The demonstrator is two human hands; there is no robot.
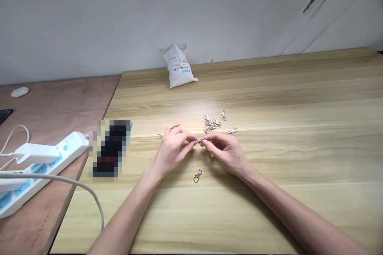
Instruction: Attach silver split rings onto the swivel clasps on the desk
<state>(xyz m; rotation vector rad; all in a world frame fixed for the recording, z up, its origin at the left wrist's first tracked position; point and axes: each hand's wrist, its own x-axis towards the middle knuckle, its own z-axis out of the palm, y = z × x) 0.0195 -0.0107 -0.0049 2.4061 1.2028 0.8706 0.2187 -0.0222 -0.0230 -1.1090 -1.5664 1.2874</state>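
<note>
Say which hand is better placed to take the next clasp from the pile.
Probably the right hand: it lies just below the clasp pile; the left hand sits farther off. Both pinch a clasp.

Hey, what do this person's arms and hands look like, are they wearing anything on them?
Nothing that I can see. The left forearm and right forearm are bare, with no sleeves, watch or bracelet in view. The left hand and right hand are slim and bare too, without gloves, visible rings or markings.

Left hand (172,149) and right hand (224,152) pinch (almost touching)
</note>
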